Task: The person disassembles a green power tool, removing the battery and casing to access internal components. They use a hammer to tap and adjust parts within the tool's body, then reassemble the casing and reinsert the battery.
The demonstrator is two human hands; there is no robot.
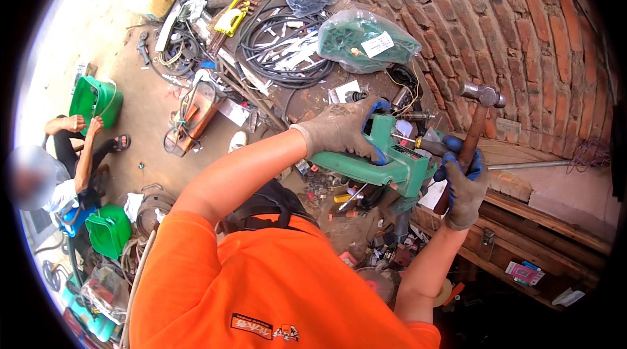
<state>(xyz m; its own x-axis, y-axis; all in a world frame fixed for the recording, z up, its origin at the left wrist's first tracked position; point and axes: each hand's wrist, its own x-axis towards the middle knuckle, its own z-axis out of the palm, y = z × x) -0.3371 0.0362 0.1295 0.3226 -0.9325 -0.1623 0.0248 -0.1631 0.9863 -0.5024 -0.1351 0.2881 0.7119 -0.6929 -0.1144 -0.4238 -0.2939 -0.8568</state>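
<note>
My left hand (343, 128), in a grey-and-blue work glove, is closed on the upper side of a green power tool housing (410, 171) with a long loop handle. My right hand (469, 193), gloved alike, grips the wooden shaft of a hammer (475, 128), whose metal head points up and away. A screwdriver (428, 146) with a dark handle lies against that hand's fingers, its shaft reaching to the green housing. Whether the tip sits in a screw cannot be made out. Beneath the housing are small tools and loose parts on a cluttered bench (307, 104).
A coiled black cable (251, 55) and a bagged green item (369, 42) lie beyond my hands, beside a brick wall (522, 55). Wooden drawers (522, 244) stand at right. At left, a seated person (72, 166) handles a green basket (96, 104).
</note>
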